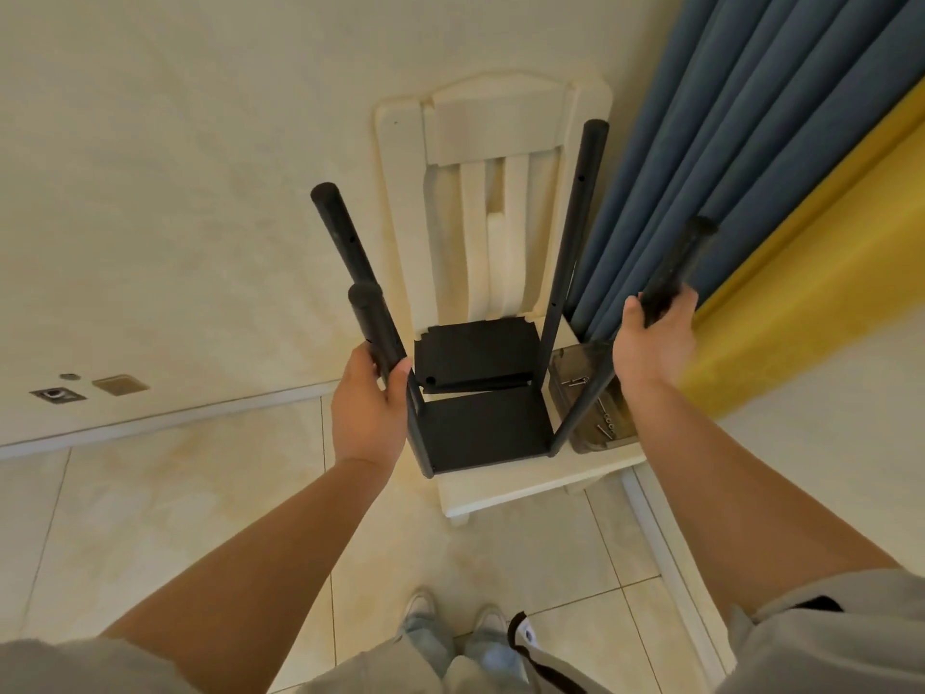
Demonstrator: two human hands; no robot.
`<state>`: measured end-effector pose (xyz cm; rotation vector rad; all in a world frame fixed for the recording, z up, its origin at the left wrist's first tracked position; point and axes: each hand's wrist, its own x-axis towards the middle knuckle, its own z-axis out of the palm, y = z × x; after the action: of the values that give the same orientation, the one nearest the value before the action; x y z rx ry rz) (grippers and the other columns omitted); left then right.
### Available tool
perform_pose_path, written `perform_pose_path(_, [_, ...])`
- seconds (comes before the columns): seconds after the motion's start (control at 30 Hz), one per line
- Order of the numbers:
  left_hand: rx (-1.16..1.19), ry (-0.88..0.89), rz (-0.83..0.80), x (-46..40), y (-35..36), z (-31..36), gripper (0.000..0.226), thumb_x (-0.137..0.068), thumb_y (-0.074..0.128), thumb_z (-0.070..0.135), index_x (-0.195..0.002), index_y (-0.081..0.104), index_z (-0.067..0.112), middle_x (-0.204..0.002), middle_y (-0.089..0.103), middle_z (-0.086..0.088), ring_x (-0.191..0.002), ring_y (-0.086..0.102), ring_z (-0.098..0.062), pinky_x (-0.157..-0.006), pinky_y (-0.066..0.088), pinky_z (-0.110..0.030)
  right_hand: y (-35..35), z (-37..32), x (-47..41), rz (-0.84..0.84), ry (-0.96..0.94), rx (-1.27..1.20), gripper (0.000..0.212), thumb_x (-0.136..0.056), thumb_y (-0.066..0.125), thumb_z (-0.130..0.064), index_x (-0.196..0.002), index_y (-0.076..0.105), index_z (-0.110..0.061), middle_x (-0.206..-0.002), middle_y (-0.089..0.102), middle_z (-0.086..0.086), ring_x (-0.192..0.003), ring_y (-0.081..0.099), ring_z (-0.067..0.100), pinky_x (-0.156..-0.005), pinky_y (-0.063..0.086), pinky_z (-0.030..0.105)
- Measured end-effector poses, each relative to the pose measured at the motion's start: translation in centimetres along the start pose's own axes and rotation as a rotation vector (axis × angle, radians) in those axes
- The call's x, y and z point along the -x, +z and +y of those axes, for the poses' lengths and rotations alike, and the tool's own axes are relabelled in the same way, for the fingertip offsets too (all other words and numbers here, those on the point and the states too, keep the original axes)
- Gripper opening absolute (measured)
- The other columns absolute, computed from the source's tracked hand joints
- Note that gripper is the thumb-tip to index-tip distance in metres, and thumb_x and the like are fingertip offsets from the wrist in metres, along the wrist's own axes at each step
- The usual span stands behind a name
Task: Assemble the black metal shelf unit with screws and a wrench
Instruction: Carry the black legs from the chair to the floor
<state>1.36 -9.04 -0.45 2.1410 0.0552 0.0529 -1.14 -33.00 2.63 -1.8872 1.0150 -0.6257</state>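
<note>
Our left hand (368, 408) grips the near left post (376, 333) of the black shelf unit (483, 428), and our right hand (653, 343) grips the near right post (675, 268). The unit stands upright on the seat of a cream chair (525, 485), its bottom panel resting there. Loose black panels (475, 355) lie behind it, and a clear tray of screws (598, 418) sits just beside, by the blue curtain (751, 142).

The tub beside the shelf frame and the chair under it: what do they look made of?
The tub looks like smoky translucent plastic: the screws inside show through its wall. The chair looks like cream-painted wood, with shaped slats and an even, opaque coat, though no grain shows.
</note>
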Motion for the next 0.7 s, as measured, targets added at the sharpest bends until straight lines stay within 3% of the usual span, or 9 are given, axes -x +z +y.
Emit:
perform_pose_path(0.2, [0.03, -0.023, 0.04, -1.1, -1.1, 2.7, 0.024, -0.096, 0.053, 0.027, -0.115, 0.047, 0.013, -0.084, 0.056, 0.005, -0.078, 0.057, -0.018, -0.069, 0.047, -0.031, -0.4, -2.1, 0.9, -0.065, -0.081, 0.052, 0.034, -0.095, 0.052, -0.028, -0.127, 0.043, -0.018, -0.122, 0.06, 0.007, -0.111, 0.059, 0.027, -0.094, 0.049, 0.043])
perform_pose_path(0.37, [0.03, -0.064, 0.057, -2.1, -3.8, 2.7, 0.021, -0.094, 0.057, 0.02, -0.113, 0.051, 0.015, -0.097, 0.058, 0.006, -0.084, 0.055, -0.015, -0.071, 0.042, -0.027, -1.7, -3.8, 0.9, -0.194, -0.21, 0.218, 0.033, -0.093, 0.058, -0.02, -0.123, 0.048, -0.011, -0.116, 0.062, 0.012, -0.108, 0.059, 0.03, -0.089, 0.049, 0.04])
perform_pose_path(0.7, [0.043, -0.115, 0.164, -3.2, -12.6, 0.2, 0.026, -0.092, 0.059, 0.014, -0.117, 0.052, 0.013, -0.102, 0.059, 0.009, -0.091, 0.055, -0.013, -0.08, 0.041, -0.026, 1.9, -8.5, 6.3, -0.385, -0.429, 0.231, 0.037, -0.089, 0.063, -0.022, -0.12, 0.043, -0.014, -0.116, 0.06, 0.009, -0.106, 0.06, 0.028, -0.087, 0.051, 0.04])
